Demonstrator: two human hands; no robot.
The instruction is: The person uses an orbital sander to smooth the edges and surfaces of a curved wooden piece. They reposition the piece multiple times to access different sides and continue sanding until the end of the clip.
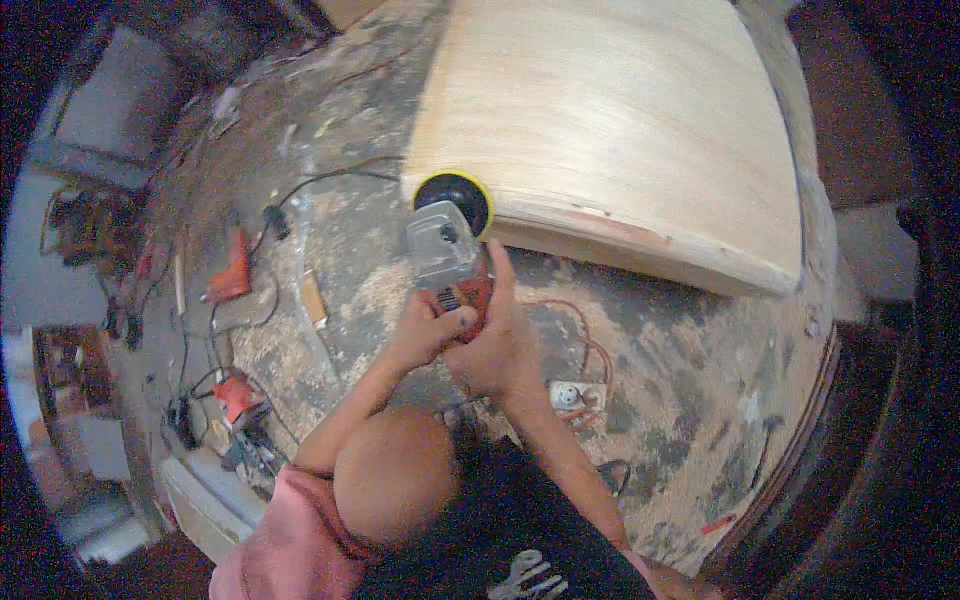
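Observation:
Both hands are closed on a red and grey angle grinder (444, 242) fitted with a round black sanding pad (455, 190) that has a yellow rim. My left hand (422, 328) wraps the red body from the left, thumb across it. From the right, my right hand (497, 345) grips the body, one finger stretched along its side toward the pad. The pad overlaps the near left corner of a large pale wooden panel (620, 120); whether it touches the wood I cannot tell. Blur softens the tool and my right hand.
Sawdust covers the stained floor (680, 380). An orange-red power tool (232, 268) and another red tool (238, 398) lie at left among dark cords. A white socket block (578, 396) with an orange cord sits right of my forearm. A small red object (718, 524) lies lower right.

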